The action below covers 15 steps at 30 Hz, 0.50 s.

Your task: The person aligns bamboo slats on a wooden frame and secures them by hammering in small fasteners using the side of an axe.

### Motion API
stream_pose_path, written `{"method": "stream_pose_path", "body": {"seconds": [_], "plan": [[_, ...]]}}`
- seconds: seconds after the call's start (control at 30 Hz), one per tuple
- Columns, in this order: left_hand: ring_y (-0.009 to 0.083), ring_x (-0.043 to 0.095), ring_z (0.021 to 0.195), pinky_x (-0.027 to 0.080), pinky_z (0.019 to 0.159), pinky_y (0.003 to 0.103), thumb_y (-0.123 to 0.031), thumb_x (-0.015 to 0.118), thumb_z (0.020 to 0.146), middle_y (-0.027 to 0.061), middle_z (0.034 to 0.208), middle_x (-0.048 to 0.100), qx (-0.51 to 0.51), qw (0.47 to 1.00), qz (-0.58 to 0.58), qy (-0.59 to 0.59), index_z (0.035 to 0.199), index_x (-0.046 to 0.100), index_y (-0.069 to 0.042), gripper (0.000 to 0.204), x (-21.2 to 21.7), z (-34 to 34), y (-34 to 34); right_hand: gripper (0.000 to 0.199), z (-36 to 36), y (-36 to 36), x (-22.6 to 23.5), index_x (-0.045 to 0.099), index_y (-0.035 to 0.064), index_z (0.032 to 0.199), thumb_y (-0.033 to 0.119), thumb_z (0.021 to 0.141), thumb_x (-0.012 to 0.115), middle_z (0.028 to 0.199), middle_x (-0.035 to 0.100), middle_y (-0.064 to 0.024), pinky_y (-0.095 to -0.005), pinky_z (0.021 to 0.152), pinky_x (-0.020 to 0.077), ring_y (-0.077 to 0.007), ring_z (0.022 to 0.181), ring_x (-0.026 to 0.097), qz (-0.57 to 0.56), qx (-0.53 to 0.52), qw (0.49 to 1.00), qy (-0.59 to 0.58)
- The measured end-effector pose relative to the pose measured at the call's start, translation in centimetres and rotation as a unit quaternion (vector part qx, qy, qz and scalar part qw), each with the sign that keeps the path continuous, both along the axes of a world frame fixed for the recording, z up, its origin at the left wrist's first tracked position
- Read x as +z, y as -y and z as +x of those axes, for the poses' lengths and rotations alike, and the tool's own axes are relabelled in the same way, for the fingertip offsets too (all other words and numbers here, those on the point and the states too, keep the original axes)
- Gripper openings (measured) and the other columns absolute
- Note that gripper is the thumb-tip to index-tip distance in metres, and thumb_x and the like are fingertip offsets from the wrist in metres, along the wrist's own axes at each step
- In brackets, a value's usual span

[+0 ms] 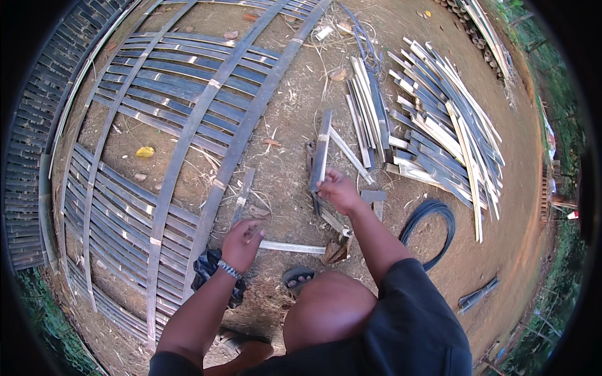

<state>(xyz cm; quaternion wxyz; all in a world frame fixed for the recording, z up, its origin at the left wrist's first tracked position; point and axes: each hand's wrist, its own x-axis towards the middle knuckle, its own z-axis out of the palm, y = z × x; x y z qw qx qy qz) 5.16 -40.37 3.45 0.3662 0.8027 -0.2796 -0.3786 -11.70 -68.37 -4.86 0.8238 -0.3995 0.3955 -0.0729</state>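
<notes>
My right hand (339,190) grips the lower end of a short, dark bamboo slat (322,150) with a pale edge, held tilted up. Lower and to the left, my left hand (242,244) has its fingers curled in. Whatever it might hold is hidden or too small to name. A white, ruler-like strip (292,247) lies on the ground just right of that hand. Beyond its fingers lies a short piece of bamboo (243,195). Beneath the raised slat are other short pieces, one of them a pale split strip (351,156).
A large lattice of dark bamboo slats (182,138) covers the left ground. Piles of cut slats (439,131) lie at the far right, with a coil of black wire (429,229) nearer. A black plastic bag (210,269) sits beside my left forearm. My sandalled foot (297,278) is close by.
</notes>
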Motion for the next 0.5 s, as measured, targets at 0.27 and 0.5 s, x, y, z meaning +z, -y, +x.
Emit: {"method": "stream_pose_path", "body": {"seconds": [0.27, 0.5], "plan": [[0.0153, 0.068, 0.091, 0.055, 0.083, 0.03, -0.022, 0.075, 0.094, 0.0116, 0.109, 0.073, -0.022, 0.994, 0.015, -0.108, 0.121, 0.068, 0.002, 0.036, -4.2, -1.8, 5.3, 0.019, 1.3, -1.3, 1.5, 0.069, 0.0008, 0.108, 0.008, 0.091, 0.074, 0.084, 0.073, -0.007, -0.0297, 0.061, 0.0522, -0.0114, 0.072, 0.065, -0.229, -0.034, 0.946, -0.227], [0.0234, 0.069, 0.104, 0.057, 0.093, 0.037, -0.019, 0.062, 0.101, 0.0174, 0.124, 0.068, 0.118, 0.951, -0.088, -0.272, 0.14, 0.049, 0.005, 0.047, -2.2, -3.2, 10.4, 0.033, 0.9, -5.2, 7.5, 0.071, 0.0076, 0.108, 0.024, 0.082, 0.082, 0.104, 0.072, -0.0158, -0.0439, 0.081, 0.0573, -0.0367, 0.086, 0.071, -0.463, 0.171, 0.804, -0.332]]}}
